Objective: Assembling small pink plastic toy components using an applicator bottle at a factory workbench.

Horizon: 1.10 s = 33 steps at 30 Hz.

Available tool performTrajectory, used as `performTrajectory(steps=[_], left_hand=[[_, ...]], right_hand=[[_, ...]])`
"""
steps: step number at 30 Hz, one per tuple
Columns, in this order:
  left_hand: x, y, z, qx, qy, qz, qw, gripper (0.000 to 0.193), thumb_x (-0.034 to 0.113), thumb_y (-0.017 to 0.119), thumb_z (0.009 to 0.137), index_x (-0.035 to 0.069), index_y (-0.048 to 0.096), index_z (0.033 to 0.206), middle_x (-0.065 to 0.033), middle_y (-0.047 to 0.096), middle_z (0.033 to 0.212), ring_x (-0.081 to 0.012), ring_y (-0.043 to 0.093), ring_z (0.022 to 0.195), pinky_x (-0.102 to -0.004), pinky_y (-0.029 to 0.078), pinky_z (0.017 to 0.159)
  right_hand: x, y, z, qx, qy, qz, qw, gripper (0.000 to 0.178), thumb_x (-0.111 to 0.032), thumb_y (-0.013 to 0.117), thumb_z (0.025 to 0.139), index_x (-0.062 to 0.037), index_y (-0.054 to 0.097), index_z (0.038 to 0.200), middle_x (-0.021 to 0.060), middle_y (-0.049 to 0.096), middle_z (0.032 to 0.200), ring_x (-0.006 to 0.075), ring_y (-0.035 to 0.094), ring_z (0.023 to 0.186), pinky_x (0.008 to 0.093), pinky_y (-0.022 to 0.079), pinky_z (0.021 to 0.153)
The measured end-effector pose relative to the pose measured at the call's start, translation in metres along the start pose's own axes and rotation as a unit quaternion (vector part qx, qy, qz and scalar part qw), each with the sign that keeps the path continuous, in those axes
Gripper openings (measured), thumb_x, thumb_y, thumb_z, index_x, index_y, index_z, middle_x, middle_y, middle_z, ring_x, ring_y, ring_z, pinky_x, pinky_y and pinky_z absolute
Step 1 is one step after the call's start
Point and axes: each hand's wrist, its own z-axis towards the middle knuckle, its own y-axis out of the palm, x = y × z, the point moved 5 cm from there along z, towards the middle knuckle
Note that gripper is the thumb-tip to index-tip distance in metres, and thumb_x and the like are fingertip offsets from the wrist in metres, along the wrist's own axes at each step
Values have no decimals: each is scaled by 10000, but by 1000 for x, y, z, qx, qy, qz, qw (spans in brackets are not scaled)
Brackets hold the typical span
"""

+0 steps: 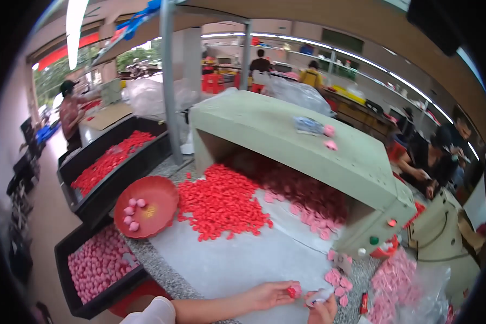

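A small red-and-pink piece (294, 291) is held over the near edge of a bench (191, 283), low in the view and right of centre. The left hand (267, 296) has it at the fingertips, its grip nearly closed, thumb and fingers pinching it. Just to the piece's right, the right hand (324, 311) has its grip closed around a small whitish object (319, 295), too blurred to identify. So the piece lies left of the right grip, with only a narrow gap between; the left hand is nearer, already holding it. The piece looks roundish, and its long axis cannot be made out. The whitish object leans, its lower end toward the piece.

Right of the hands, loose pink flower-like pieces (337, 279) lie on the bench. Beyond the hands, a white sheet (200, 259) carries a heap of bright red pieces (224, 201), which reaches the mouth of a pale green metal box (291, 129). Left of the heap sits a red dish (159, 202) with several pink balls (128, 220). Farther left, a black crate (70, 289) holds many more pink balls.
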Motion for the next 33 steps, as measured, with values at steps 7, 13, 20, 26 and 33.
performTrajectory(steps=[7, 13, 20, 26, 33], left_hand=[[13, -1, -19, 40, 79, 137, 987, 352, 247, 520, 847, 44, 495, 1134, -53, 569, 1021, -140, 549, 936, -271, 433, 841], [30, 8, -5, 88, 211, 374, 899, 281, 238, 519, 849, 24, 568, 1025, -13, 579, 853, -80, 518, 765, -229, 429, 715], [44, 39, -33, 110, 153, 603, 775, 212, 106, 443, 858, -20, 508, 1015, -139, 539, 1030, -235, 487, 964, -365, 343, 929], [33, 7, -20, 103, 257, 542, 794, 243, 215, 506, 849, 3, 586, 937, -31, 584, 724, -87, 508, 652, -225, 429, 647], [34, 11, -18, 131, 211, 616, 747, 237, 186, 501, 853, 5, 587, 979, -51, 622, 825, -88, 562, 703, -230, 462, 652]], right_hand=[[-23, -11, -8, 141, -21, -284, 948, 505, -99, 590, 688, 58, 448, 1146, 152, 541, 1019, 247, 542, 893, 331, 438, 774], [-47, -37, -36, 128, -86, -445, 882, 441, -160, 601, 729, 65, 490, 1092, 200, 539, 1027, 287, 529, 910, 359, 422, 794], [-75, 12, -43, 143, -123, -652, 734, 366, -195, 608, 763, 69, 541, 1008, 231, 553, 983, 326, 526, 875, 386, 416, 787], [-69, -1, -63, 212, -91, -681, 695, 348, -183, 645, 725, 48, 554, 969, 207, 565, 932, 286, 541, 840, 347, 438, 756], [-76, 69, -77, 33, 94, -140, 985, 189, -137, 577, 746, -6, 501, 859, 141, 532, 838, 214, 504, 720, 301, 414, 651]])
